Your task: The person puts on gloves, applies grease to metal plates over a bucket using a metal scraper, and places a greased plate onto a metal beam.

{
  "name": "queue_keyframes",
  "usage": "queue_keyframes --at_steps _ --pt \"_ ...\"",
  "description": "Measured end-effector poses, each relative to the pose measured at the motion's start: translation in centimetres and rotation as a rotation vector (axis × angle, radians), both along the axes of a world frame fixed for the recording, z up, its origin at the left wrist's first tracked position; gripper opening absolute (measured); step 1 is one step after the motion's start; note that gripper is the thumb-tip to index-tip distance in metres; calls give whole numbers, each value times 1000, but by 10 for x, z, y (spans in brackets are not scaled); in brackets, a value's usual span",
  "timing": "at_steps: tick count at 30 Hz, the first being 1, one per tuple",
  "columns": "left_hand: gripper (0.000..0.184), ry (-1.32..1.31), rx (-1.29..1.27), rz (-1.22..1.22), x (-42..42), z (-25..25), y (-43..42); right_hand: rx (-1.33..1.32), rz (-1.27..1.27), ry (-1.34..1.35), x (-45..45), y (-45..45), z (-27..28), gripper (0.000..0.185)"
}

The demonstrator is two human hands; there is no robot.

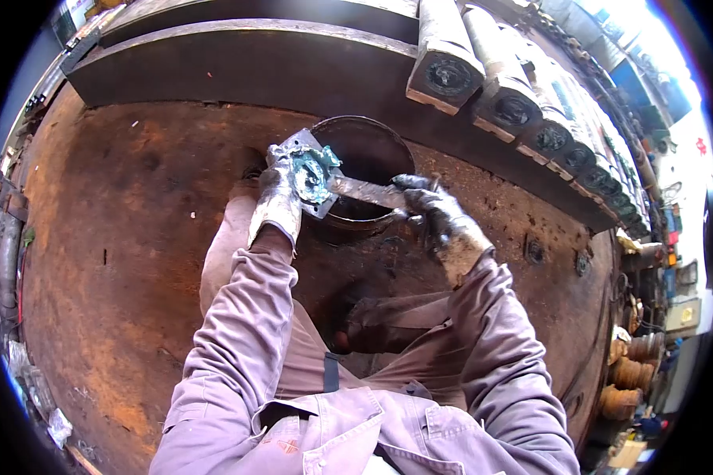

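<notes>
My left hand (279,198), in a grease-stained glove, grips the left side of a square metal plate (318,209). Blue-green grease (312,174) covers the middle of that plate. In my right hand (442,215), also gloved and dark with grease, is a flat metal scraper (368,192). Its far end touches the grease at the plate's right side. Beneath the plate and scraper stands a round dark bucket (398,141), partly covered by them; its contents are too dark to make out.
Long dark beams (238,67) cross the far side. Several square-ended bars (445,75) with greasy ends rest on them at the upper right. Rusty flooring (127,261) lies around my legs. Brown spools (632,372) sit at the far right.
</notes>
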State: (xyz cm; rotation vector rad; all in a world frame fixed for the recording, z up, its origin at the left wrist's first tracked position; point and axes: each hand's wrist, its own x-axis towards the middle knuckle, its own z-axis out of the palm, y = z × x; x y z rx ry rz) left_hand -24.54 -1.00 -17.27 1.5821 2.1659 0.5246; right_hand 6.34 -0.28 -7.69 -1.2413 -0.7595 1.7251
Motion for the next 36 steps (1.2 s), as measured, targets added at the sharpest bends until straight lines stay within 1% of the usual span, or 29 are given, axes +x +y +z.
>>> queue_keyframes --at_steps 2,3,4,5,6,7,8,10,11,12,14,15,17,19,20,22,23,24,25,26,27,29,30,31,32,33,35,36 --pt "40 -14 -4 10 4 23 -8 -111 -25 92 -9 6 -29 34" --pt "34 -167 35 107 2 10 -4 -128 -22 -33 -12 11 -36 40" --pt "33 -35 8 57 6 30 -13 -131 -19 -30 -7 21 -53 40" --pt "34 -31 62 42 8 32 -16 24 187 -332 9 36 -82 41" --pt "34 -28 118 25 8 33 -18 77 190 -389 9 33 -83 38" --pt "34 -27 118 24 8 39 -19 54 109 -322 4 28 -70 35" --pt "34 -17 81 16 8 47 -22 -19 -26 -172 -1 19 -51 33" --pt "34 -12 40 5 9 47 -24 -138 -287 63 1 10 -38 26" --pt "33 6 23 3 9 43 -25 -48 -343 44 -6 4 -36 19" --pt "33 23 9 1 9 40 -25 -76 -343 -12 -10 8 -41 22" --pt "33 38 3 -1 12 39 -24 -112 -282 56 -16 1 -60 25" --pt "33 27 27 12 13 39 -25 -103 -331 18 -28 2 -66 27" --pt "32 19 49 27 15 41 -27 -55 -231 116 -7 12 -133 21" --pt "34 19 -36 32 17 50 -29 -210 -259 300 -33 6 -103 19" --pt "34 23 -34 29 16 46 -30 -137 -282 268 -44 6 -109 18" --pt "38 36 96 -40 13 39 -30 -187 -302 377 -50 8 -109 18" --pt "40 37 79 -46 13 38 -31 -187 -304 380 -51 11 -114 18" --pt "42 39 62 -53 13 38 -32 -210 -279 497 -51 15 -120 17" --pt "36 77 109 -68 12 33 -34 -231 -254 613 -55 16 -114 17" --pt "33 115 156 -82 11 29 -34 -230 -253 615 -57 17 -107 17" --pt "33 117 159 -82 10 26 -33 -172 -216 577 -58 18 -99 15" --pt "31 153 223 -170 12 38 -38 -57 -170 529 -71 22 -80 11" --pt "31 149 220 -177 13 44 -39 -216 -312 625 -70 23 -66 12" --pt "32 138 88 -179 14 51 -37 -153 -285 663 -69 26 -59 13" --pt "34 128 -42 -177 15 54 -34 -130 -338 652 -64 28 -50 15" --pt "34 126 -42 -177 15 53 -31 -106 -390 639 -61 29 -37 18" --pt "36 -3 66 -84 13 34 -23 -50 -506 559 -50 33 -20 22" --pt "38 68 -144 -86 5 -2 -8 -19 -572 491 -37 34 -17 23"
